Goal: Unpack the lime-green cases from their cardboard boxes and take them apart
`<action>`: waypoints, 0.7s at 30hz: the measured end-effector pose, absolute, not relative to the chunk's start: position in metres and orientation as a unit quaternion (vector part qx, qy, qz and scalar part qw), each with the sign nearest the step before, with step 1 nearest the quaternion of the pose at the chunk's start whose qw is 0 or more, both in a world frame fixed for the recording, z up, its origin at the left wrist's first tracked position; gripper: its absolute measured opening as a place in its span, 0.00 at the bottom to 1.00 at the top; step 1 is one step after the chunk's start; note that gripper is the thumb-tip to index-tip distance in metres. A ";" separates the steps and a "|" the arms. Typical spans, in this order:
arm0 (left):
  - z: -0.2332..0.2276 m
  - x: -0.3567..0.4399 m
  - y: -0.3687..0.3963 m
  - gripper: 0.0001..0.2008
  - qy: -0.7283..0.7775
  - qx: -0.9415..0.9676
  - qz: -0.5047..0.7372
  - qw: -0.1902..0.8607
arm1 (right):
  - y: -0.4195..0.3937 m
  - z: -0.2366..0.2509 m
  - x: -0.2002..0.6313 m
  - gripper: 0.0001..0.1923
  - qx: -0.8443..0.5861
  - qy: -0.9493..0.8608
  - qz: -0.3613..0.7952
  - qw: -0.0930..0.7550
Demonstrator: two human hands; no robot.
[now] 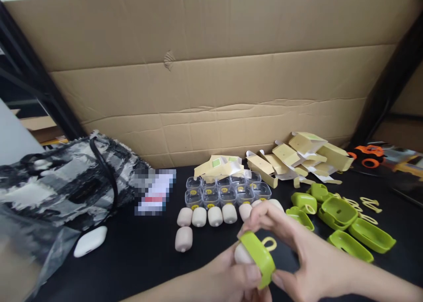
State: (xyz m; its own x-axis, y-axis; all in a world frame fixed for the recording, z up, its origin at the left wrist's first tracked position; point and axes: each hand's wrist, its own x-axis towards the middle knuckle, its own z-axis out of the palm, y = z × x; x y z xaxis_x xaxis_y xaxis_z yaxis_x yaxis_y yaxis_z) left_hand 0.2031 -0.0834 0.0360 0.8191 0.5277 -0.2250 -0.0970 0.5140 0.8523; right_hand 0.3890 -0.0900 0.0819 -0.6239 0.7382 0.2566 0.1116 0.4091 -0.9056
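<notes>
Between my two hands is a lime-green plastic case (263, 259) with a small yellow loop (269, 244) on its side. A whitish rounded piece (243, 255) shows inside the case's opening. My left hand (239, 273) is closed round the piece and the case from the left, thumb across the front. On the right, my right hand (306, 253) spans the case, fingertips at its upper end and thumb at its lower edge. Just beyond stands a row of cream and pinkish rounded pieces (215, 216), partly hidden by my right hand; another pinkish piece (183, 239) sits nearer.
Clear plastic cups (211, 198) with yellow smiley stickers stand behind the row. Several green case parts (337, 211) and yellow loops (369, 203) lie right. Opened cartons (287, 154) lean near the cardboard wall (211, 81). A bag (69, 183) and white earbud case (90, 241) are left.
</notes>
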 end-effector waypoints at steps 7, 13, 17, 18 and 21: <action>0.023 0.198 -0.084 0.26 0.229 0.529 0.248 0.778 | -0.095 0.070 0.388 0.26 -0.257 -0.829 0.430 0.249; 0.010 0.198 -0.083 0.28 0.221 0.551 0.295 0.749 | -0.094 0.074 0.385 0.25 -0.271 -0.852 0.374 0.247; 0.027 0.201 -0.086 0.22 0.220 0.560 0.294 0.743 | -0.093 0.071 0.384 0.25 -0.249 -0.879 0.320 0.253; 0.030 0.202 -0.087 0.22 0.224 0.555 0.291 0.747 | -0.093 0.069 0.384 0.25 -0.244 -0.883 0.312 0.254; 0.028 0.202 -0.087 0.24 0.227 0.559 0.289 0.743 | -0.093 0.068 0.385 0.29 -0.232 -0.886 0.305 0.260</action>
State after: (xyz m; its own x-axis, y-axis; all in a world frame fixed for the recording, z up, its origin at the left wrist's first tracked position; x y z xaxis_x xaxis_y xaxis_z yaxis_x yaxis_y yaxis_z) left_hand 0.2018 -0.0871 0.0284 0.7299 0.6834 -0.0157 -0.1751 0.2091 0.9621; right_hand 0.3847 -0.0934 0.0676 -0.7572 0.5695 0.3198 0.2523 0.7067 -0.6610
